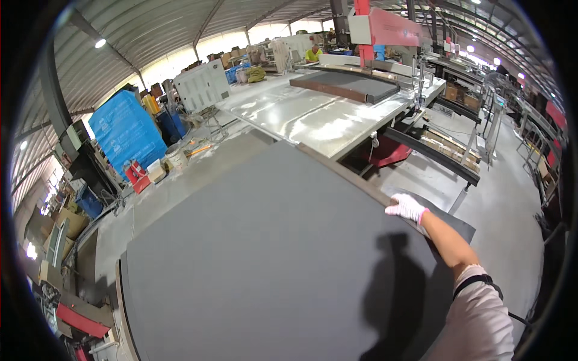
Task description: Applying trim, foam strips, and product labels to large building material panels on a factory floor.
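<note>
A very large flat dark grey board [259,240] fills the lower middle of the view, with a brown edge strip [343,173] along its far right side. My right hand [407,208], in a white knit glove with pink stripes, is on that edge, its fingers curled over the brown strip. Past the hand, a dark sheet corner [460,225] sticks out to the right. My shadow falls across the right part of the board. My left hand is out of the picture.
Beyond the board stands a pale metal machine table [313,120] bearing a brown-edged grey slab [355,81] under a red machine head [391,27]. Dark rails [430,153] run on the right. At left are a blue-wrapped stack [126,129] and a bucket [176,157]. A person [313,54] is far off.
</note>
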The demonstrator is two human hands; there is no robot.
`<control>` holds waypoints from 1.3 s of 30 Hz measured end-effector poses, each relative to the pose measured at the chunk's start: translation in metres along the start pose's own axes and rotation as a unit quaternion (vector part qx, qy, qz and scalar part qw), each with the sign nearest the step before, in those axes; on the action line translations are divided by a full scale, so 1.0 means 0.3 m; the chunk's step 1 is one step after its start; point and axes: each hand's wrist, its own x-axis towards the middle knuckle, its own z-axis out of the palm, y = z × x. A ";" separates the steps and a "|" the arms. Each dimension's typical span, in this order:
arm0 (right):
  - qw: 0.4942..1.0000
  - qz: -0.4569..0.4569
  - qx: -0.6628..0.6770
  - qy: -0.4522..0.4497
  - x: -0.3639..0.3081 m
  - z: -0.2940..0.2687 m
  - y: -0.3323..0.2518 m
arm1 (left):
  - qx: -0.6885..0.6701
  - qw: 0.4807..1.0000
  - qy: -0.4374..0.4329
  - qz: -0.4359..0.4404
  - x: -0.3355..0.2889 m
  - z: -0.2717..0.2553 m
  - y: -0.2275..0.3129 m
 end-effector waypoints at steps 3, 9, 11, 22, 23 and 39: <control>1.000 0.019 0.005 -0.010 -0.141 0.033 -0.164 | 0.043 0.998 -0.028 -0.026 0.047 -0.032 0.015; 0.998 0.028 0.026 -0.044 -0.183 0.031 -0.294 | 0.083 0.996 -0.038 -0.019 0.197 -0.198 0.176; 1.000 0.009 -0.011 0.001 -0.109 0.038 -0.307 | 0.084 0.995 -0.046 -0.020 0.269 -0.208 0.147; 0.994 0.035 -0.101 -0.027 -0.087 0.234 -0.872 | -0.011 0.978 -0.208 -0.014 0.665 -0.349 -0.083; 0.992 0.062 -0.109 -0.005 -0.191 0.237 -0.841 | -0.088 0.969 -0.231 -0.025 0.681 -0.355 -0.177; 0.918 -0.005 0.016 0.397 -1.505 0.349 -0.192 | -0.299 0.879 -0.370 -0.034 0.201 -0.308 -0.210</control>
